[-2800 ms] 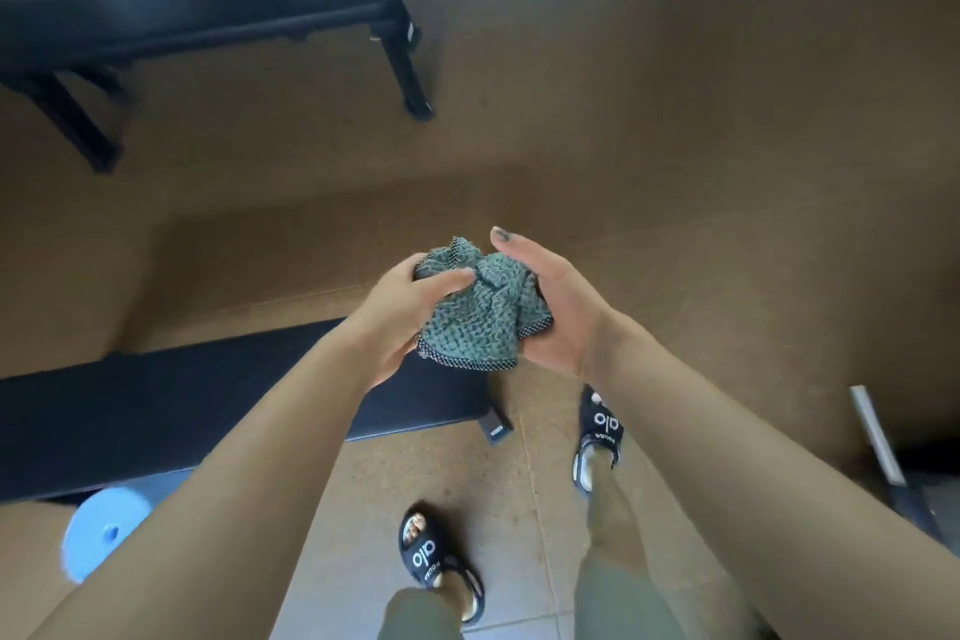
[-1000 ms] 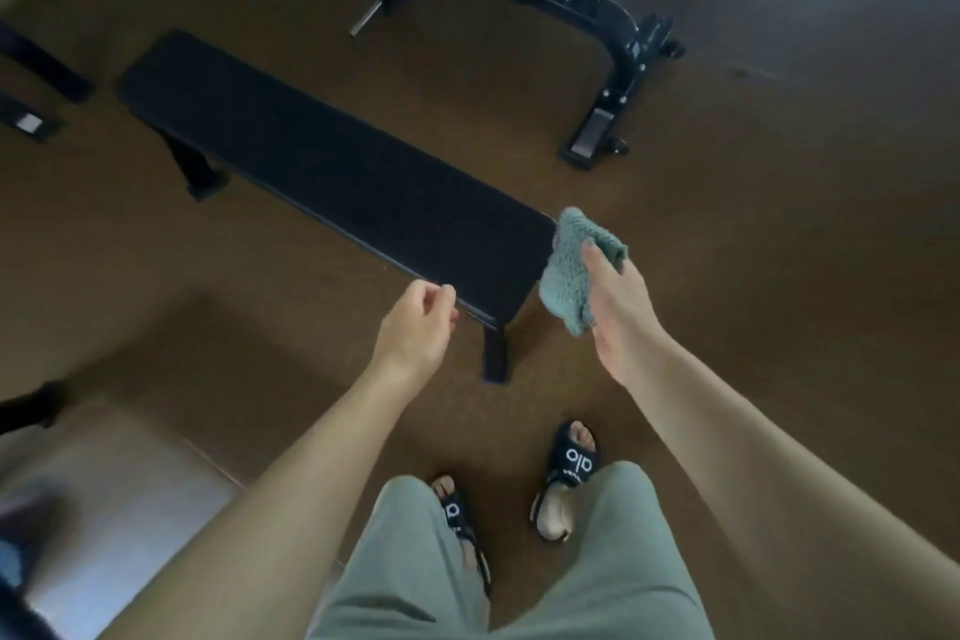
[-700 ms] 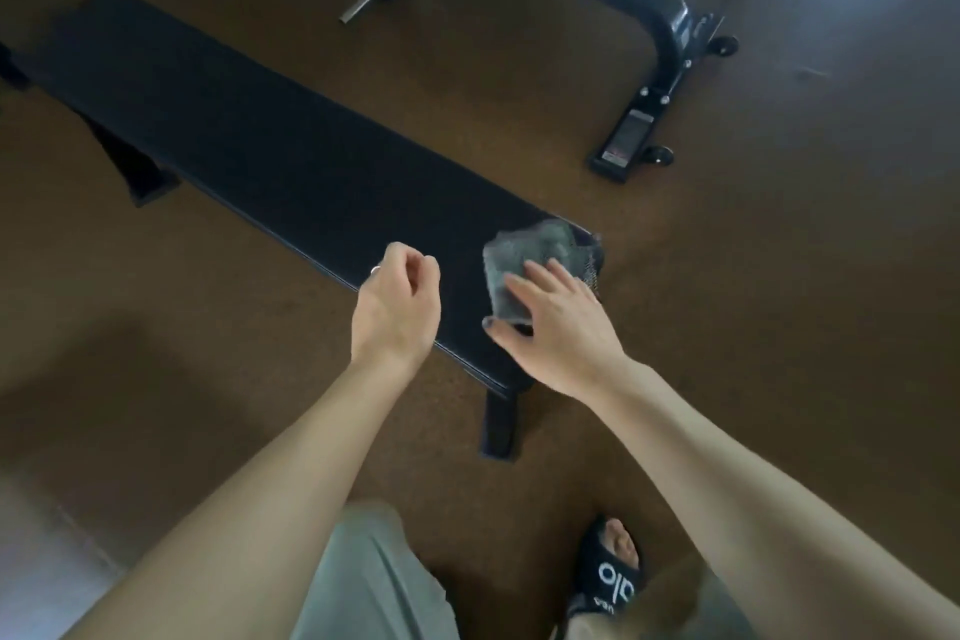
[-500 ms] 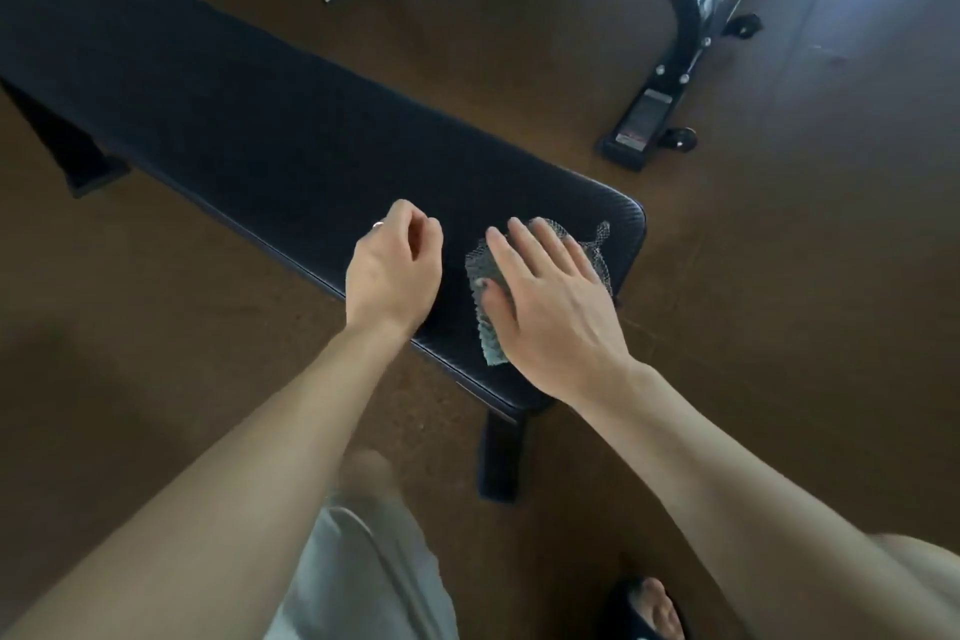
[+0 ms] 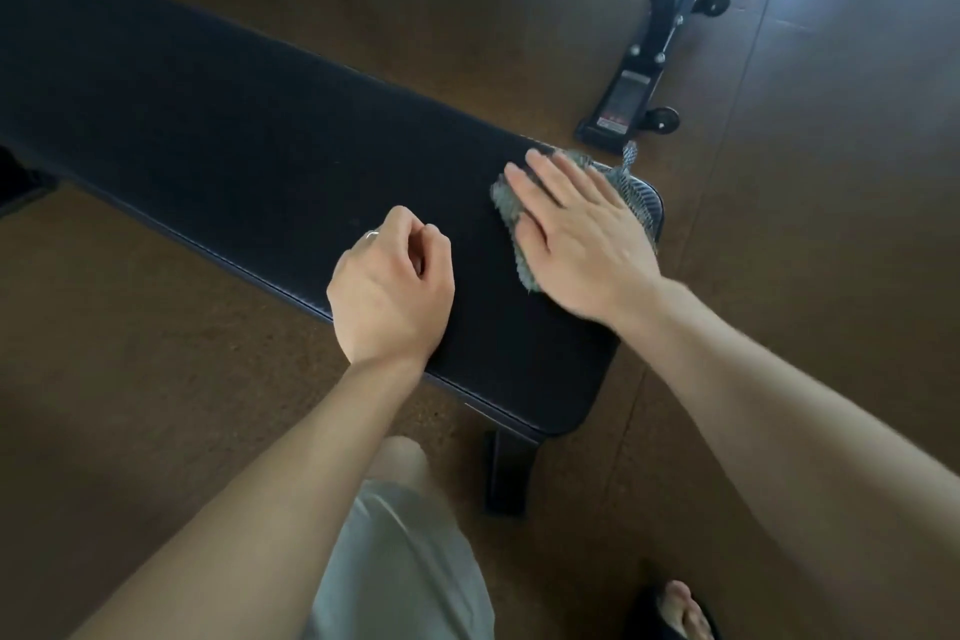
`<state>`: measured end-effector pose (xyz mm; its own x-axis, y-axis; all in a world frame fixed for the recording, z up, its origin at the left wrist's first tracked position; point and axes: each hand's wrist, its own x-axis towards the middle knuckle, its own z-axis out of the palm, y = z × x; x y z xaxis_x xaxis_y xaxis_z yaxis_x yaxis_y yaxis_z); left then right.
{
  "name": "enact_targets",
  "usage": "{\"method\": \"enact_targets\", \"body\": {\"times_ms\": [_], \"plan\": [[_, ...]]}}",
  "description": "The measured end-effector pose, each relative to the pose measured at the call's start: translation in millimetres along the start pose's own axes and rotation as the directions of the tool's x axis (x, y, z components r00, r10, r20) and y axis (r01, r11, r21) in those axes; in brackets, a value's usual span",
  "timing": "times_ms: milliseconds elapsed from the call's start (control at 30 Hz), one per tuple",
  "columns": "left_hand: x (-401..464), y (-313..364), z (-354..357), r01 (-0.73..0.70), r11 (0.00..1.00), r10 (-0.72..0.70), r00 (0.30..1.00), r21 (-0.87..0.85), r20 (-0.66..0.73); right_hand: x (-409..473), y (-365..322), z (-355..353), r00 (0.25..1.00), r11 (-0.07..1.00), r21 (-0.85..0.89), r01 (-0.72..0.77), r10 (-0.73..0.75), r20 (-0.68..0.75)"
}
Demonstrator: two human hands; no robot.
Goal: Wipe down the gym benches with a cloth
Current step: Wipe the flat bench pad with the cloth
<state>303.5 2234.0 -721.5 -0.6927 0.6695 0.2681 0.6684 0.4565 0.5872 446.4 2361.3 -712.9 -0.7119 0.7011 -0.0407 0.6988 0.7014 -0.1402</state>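
Item: your right hand (image 5: 576, 244), fingers straight and spread, pressing flat on the cloth (image 5: 631, 190). Item: the cloth, grey-green and bunched, lying on the black bench (image 5: 234, 130) pad at its near-right end, about 2 o'clock from the centre of view, with one corner poking past the pad's far edge. Item: your left hand (image 5: 389, 296), fingers loosely curled and holding nothing, hovering over or resting at the pad's near edge at about 6 o'clock from the cloth; contact cannot be told. Risks, as judged: with the cloth so close to the corner, a stroke toward 3 o'clock would likely push it off the rounded end onto the floor; a flat palm with no pinch may let the bunched cloth roll or slip out from under you, leaving bare skin wiping the pad. Edges and room: the pad runs long and unobstructed toward 10 o'clock, which is your open lane; the far edge sits close behind the cloth, and a machine base (image 5: 623, 112) with wheels stands on the floor just beyond at 1 o'clock, well clear of a stroke kept on the pad.
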Motion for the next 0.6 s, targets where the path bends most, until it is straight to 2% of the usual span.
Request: {"method": "enact_targets", "body": {"times_ms": [100,167,267,367,500,600], "plan": [[1,0,1,0.030,0.999,-0.030,1.000,-0.026,-0.010,13,-2,0,0.993,0.993,0.002,-0.115,0.115,0.010],[1,0,2,0.039,0.999,-0.040,0.999,-0.036,-0.006,-15,-22,1,0.987,0.986,0.048,-0.160,0.160,0.009],[-1,-2,2,-0.003,1.000,0.002,1.000,-0.022,-0.019,-85,-63,6,0.994,0.991,0.072,-0.113,0.113,0.004],[-2,-2,2,-0.030,0.999,0.030,0.999,-0.018,-0.034,-114,-69,12,0.999,0.996,0.068,-0.053,0.052,0.012],[-3,-5,0,-0.058,0.998,0.058,0.998,-0.020,-0.022,-82,-37,7,1.000,1.000,0.024,0.015,-0.015,0.011],[-1,-4,1,-0.023,0.999,0.023,1.000,-0.028,-0.002,-39,-18,3,0.991,0.991,0.009,-0.134,0.134,-0.030]]}}
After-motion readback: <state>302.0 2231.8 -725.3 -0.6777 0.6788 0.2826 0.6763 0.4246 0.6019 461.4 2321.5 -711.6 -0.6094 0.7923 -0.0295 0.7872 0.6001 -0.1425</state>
